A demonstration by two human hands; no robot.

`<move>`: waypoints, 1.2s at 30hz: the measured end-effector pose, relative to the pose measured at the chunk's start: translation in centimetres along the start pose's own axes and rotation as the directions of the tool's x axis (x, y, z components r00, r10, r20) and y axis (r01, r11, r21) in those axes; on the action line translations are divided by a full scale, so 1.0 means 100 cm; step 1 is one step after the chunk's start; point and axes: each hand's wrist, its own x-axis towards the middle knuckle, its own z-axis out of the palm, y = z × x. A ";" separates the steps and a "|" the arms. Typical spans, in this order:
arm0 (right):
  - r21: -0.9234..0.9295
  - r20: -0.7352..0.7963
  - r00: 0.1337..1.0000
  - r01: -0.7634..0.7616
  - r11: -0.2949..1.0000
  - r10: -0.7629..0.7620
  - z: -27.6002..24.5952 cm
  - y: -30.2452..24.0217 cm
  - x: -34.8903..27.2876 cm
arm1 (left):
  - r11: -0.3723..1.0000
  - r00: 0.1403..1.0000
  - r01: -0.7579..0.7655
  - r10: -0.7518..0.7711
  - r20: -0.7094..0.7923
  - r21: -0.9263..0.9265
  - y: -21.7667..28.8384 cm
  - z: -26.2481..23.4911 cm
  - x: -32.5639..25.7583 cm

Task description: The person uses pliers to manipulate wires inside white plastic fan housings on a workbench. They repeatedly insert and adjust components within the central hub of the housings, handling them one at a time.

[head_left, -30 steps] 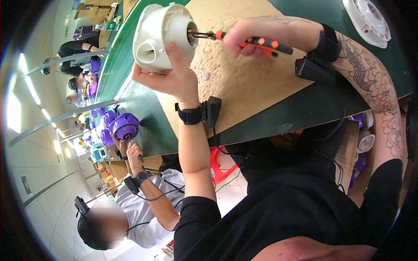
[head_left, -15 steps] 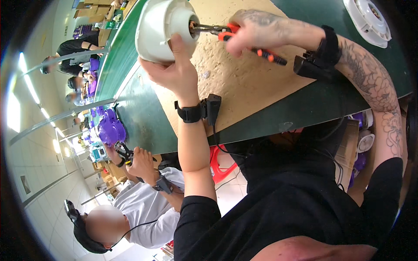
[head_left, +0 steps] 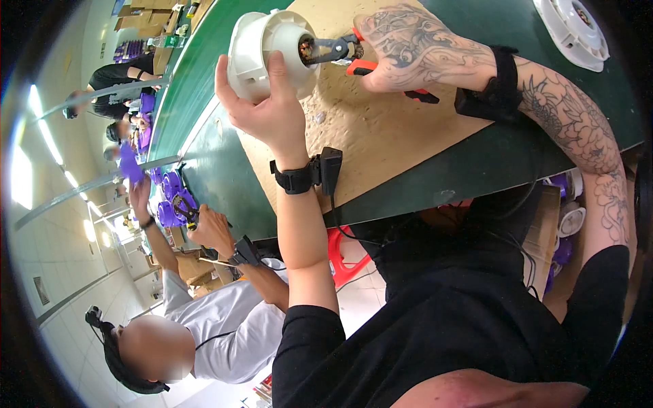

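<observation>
My left hand (head_left: 269, 119) supports a white round plastic housing (head_left: 253, 58) at the top of the view, its thumb pressed on the front and its fingers around the lower edge. A dark round opening in the housing faces right, with brownish, copper-like stuff inside. My right hand (head_left: 408, 51) is closed around pliers (head_left: 333, 50) with red and black handles. The pliers' dark metal jaws reach into that opening; their tips are hidden there. Beneath both hands lies a sheet of brown cardboard (head_left: 367, 146).
A second white housing (head_left: 573, 34) lies at the far right of the green table (head_left: 415, 228). At left a co-worker (head_left: 224, 340) in a grey shirt holds pliers and a purple part (head_left: 129, 163). A red stool (head_left: 347, 262) stands below the table edge.
The housing has turned and shifted slightly right in my left hand. My right hand has rolled over, and the pliers with it. The co-worker's hand has moved left with a purple part.
</observation>
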 end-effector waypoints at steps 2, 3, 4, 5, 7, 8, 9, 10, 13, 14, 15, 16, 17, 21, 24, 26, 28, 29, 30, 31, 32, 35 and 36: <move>0.317 0.305 0.949 -0.186 0.930 0.085 0.010 0.006 0.007 | 0.989 0.992 -0.120 0.122 -0.024 0.090 -0.011 -0.013 -0.002; 0.558 0.400 0.916 -0.252 0.790 0.009 0.012 0.010 0.009 | 0.975 0.982 -0.179 0.185 -0.029 0.135 -0.016 -0.017 -0.003; 0.731 0.464 0.883 -0.336 0.594 -0.072 0.010 0.015 0.008 | 0.977 0.977 -0.199 0.204 -0.066 0.083 -0.017 -0.016 -0.002; 0.836 0.498 0.851 -0.420 0.353 -0.167 0.009 0.018 0.008 | 0.975 0.970 -0.220 0.222 -0.103 0.032 -0.017 -0.015 0.000; 0.751 0.468 0.881 -0.352 0.559 -0.074 0.016 0.010 0.014 | 0.970 0.963 -0.243 0.240 -0.122 -0.015 -0.019 -0.016 0.001; 0.701 0.392 0.920 -0.277 0.657 -0.030 0.017 0.005 0.011 | 0.969 0.965 -0.244 0.240 -0.105 -0.024 -0.022 -0.019 0.002; 0.629 0.303 0.953 -0.210 0.748 0.013 0.015 -0.001 0.005 | 0.968 0.967 -0.246 0.241 -0.086 -0.042 -0.025 -0.019 0.003; 0.418 0.278 0.957 -0.201 0.886 0.086 0.002 -0.009 0.000 | 0.959 0.957 -0.279 0.274 -0.098 -0.040 -0.027 -0.016 0.004; -0.029 -0.190 0.976 0.101 0.994 -0.105 0.015 -0.001 -0.003 | 0.945 0.939 -0.324 0.327 -0.101 0.050 -0.026 -0.009 0.005; -0.066 -0.164 0.979 0.110 0.992 -0.120 0.012 0.004 -0.011 | 0.944 0.946 -0.301 0.314 -0.086 0.132 -0.022 -0.007 0.003; -0.041 -0.133 0.982 0.132 0.990 -0.136 0.018 0.005 -0.012 | 0.934 0.953 -0.271 0.295 -0.074 0.234 -0.016 -0.009 -0.002; -0.016 -0.103 0.983 0.151 0.988 -0.152 0.024 0.008 -0.016 | 0.974 0.968 -0.170 0.193 -0.162 0.147 -0.006 -0.003 -0.009; 0.010 -0.074 0.983 0.169 0.986 -0.168 0.030 0.009 -0.019 | 0.983 0.978 -0.097 0.123 -0.169 0.155 -0.002 -0.003 -0.013; 0.038 -0.039 0.999 0.033 0.999 -0.031 0.040 0.009 -0.024 | 0.965 0.985 -0.075 0.110 -0.129 0.252 -0.001 0.000 -0.016; 0.137 0.185 0.981 -0.077 0.988 0.050 0.023 -0.006 -0.034 | 0.959 0.991 -0.100 0.120 -0.061 0.265 0.006 -0.008 -0.024; 0.132 0.196 0.973 -0.146 0.980 0.119 0.032 -0.011 -0.034 | 0.847 0.955 -0.266 0.297 0.005 0.461 -0.002 -0.018 -0.022; 0.112 0.173 0.972 -0.180 0.977 0.159 0.028 -0.020 -0.036 | 0.708 0.889 -0.402 0.453 0.063 0.580 -0.002 -0.021 -0.005; 0.112 0.145 0.986 -0.096 0.989 0.079 0.028 -0.025 -0.038 | 0.641 0.857 -0.444 0.509 0.086 0.627 -0.003 -0.027 0.001; 0.109 0.116 0.993 -0.022 0.994 0.010 0.028 -0.026 -0.043 | 0.574 0.821 -0.483 0.559 0.115 0.661 0.004 -0.028 0.001; 0.103 0.086 0.994 0.051 0.993 -0.060 0.029 -0.025 -0.047 | 0.616 0.886 -0.401 0.448 0.117 0.678 0.012 -0.029 -0.002; 0.170 -0.062 0.978 0.206 0.964 -0.198 0.039 -0.015 -0.051 | 0.646 0.936 -0.316 0.330 0.118 0.695 0.022 -0.029 -0.004; 0.173 -0.274 0.921 0.329 0.928 -0.276 0.059 -0.011 -0.062 | 0.687 0.973 -0.229 0.175 0.149 0.689 0.042 -0.030 -0.012; 0.158 -0.173 0.967 0.214 0.964 -0.187 0.055 -0.016 -0.066 | 0.700 0.973 -0.230 0.157 0.169 0.676 0.043 -0.028 -0.014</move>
